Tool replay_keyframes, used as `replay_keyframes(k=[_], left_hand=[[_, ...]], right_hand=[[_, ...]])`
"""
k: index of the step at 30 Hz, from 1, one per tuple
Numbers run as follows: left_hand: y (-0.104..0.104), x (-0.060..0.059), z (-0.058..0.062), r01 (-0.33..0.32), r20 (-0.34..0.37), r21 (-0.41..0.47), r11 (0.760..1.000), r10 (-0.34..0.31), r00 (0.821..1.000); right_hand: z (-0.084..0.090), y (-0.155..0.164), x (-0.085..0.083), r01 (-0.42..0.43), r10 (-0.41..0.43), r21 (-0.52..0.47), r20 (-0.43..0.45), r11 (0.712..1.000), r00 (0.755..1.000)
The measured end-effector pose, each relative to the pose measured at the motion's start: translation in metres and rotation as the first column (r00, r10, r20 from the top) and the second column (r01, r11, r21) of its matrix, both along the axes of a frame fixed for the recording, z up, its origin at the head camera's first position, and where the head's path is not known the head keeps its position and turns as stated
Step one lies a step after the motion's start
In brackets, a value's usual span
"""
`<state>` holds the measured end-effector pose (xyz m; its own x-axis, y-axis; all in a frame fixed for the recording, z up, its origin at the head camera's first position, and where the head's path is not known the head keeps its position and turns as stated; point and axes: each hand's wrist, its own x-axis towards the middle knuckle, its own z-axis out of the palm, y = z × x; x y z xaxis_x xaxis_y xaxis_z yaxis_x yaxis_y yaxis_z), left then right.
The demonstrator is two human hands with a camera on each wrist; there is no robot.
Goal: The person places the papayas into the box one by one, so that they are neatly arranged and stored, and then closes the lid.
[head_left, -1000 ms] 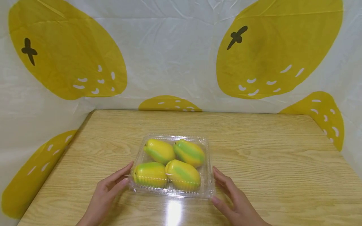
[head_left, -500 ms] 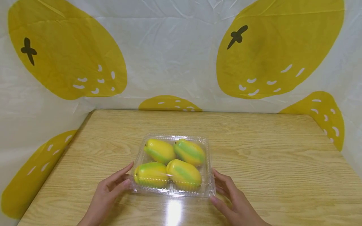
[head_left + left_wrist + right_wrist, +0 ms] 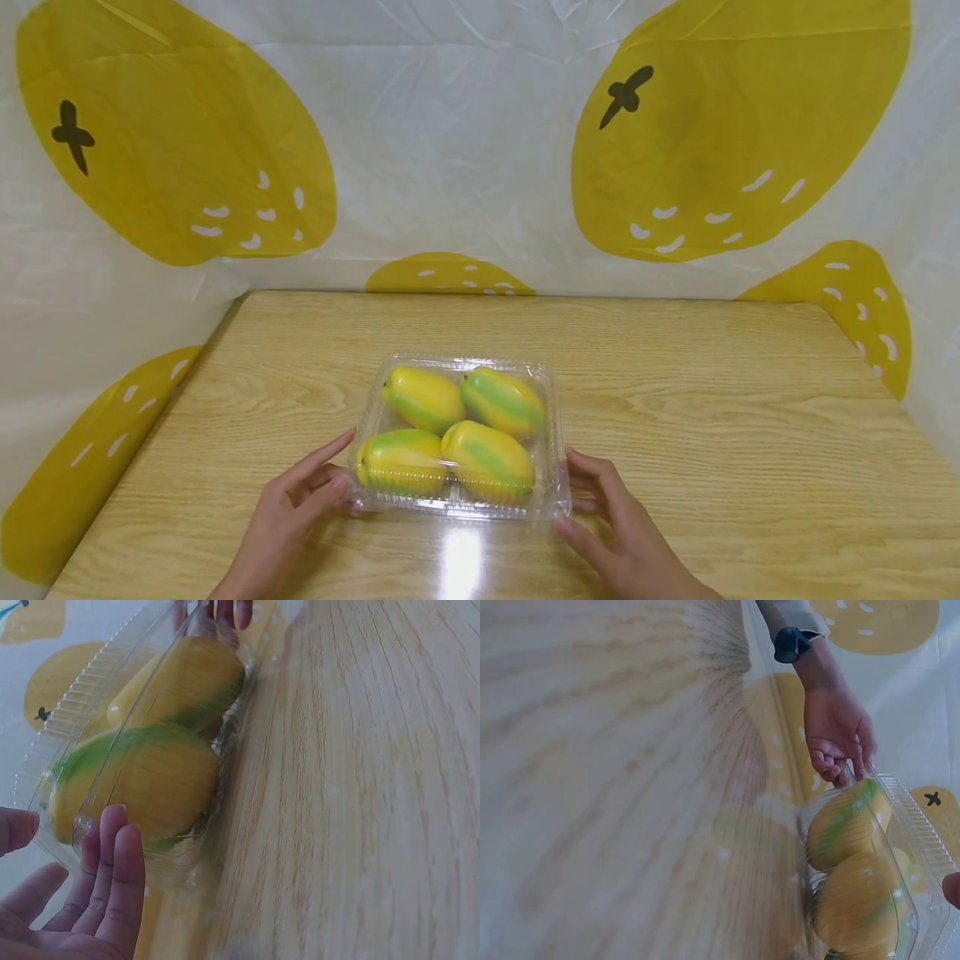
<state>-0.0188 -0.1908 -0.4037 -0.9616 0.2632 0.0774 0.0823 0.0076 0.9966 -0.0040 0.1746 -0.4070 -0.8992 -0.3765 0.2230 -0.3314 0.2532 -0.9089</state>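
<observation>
Clear plastic clamshell box set on the wooden worktop, near the front edge and about midway across, lid closed. Inside, four yellow-green mango-shaped fruits, two in the back row and two in the front, packed touching one another.

Left hand at the box's near-left corner: thumb and fingers laid against the side wall and rim, fingers only slightly bent. Confirmed by the left wrist view: fingertips pressed to the clear wall right by the greenest fruit, thumb just beside the corner. Grip here relaxed and open, touching rather than closing round the box.

Right hand at the near-right corner, mirrored: fingers extended toward the rim, index tip on the front corner, other fingers alongside the right wall. Grip likewise open, resting against the plastic. Only a fingertip of it visible at the edge of the right wrist view, next to the ribbed lid edge; across the box there, the left hand with a dark cuff at its wrist.

Behind the worktop, a white sheet printed with large yellow lemons.
</observation>
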Motion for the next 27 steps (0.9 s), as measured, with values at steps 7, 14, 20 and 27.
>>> replay_keyframes(k=[7, 14, 20, 27], left_hand=[[0.003, -0.002, 0.0, 0.006, 0.01, 0.019, 1.0, -0.006, 1.0], [0.007, -0.002, 0.001, -0.004, 0.068, 0.03, 1.0, 0.002, 0.998], [0.009, -0.003, 0.001, -0.018, 0.091, 0.044, 0.999, 0.014, 0.996], [0.011, -0.005, 0.0, 0.008, 0.113, 0.071, 0.997, -0.016, 0.993]], right_hand=[[-0.002, -0.003, -0.004, 0.046, -0.046, -0.002, -0.066, 0.999, 0.997], [-0.003, -0.008, -0.006, 0.101, -0.1, 0.013, -0.042, 0.995, 0.994], [-0.004, -0.009, -0.009, 0.031, -0.033, -0.049, -0.041, 0.998, 0.999], [-0.005, -0.01, -0.01, 0.006, -0.007, -0.151, -0.009, 0.988, 1.0]])
